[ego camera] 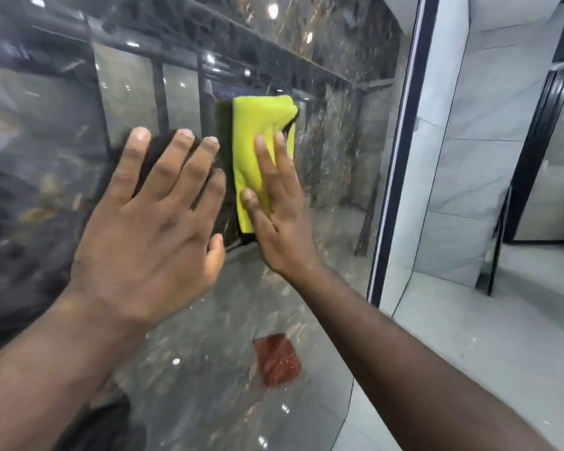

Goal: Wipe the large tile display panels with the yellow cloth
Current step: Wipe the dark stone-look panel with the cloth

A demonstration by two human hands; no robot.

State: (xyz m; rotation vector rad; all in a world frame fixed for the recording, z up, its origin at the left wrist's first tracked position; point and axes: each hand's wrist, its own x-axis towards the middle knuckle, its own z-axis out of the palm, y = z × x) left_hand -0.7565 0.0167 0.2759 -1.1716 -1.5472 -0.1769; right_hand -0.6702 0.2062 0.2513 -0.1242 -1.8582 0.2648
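a large glossy dark marble tile panel (62, 157) filled the left and middle of the view, its surface full of blurred reflections of lights and framed tiles. the left hand (150, 222) lay flat against it, its grip spread wide with straight fingers (179, 148) meeting their own dark reflection, holding nothing. just to its right, the folded yellow microfibre cloth (258, 125) sat upright against the same panel, a dark edge showing along its left side and bottom. the right hand (277, 209) pressed the cloth's lower half to the surface, its grip flat and unspread, fingers straight over the fabric and the thumb lying on the cloth's lower left part. lower on the panel, below both hands, showed a reddish-brown square patch (276, 359). further right ran the panel's dark vertical frame edge (401, 157), then pale grey-white marble wall tiles (476, 164) and a light floor (469, 353).
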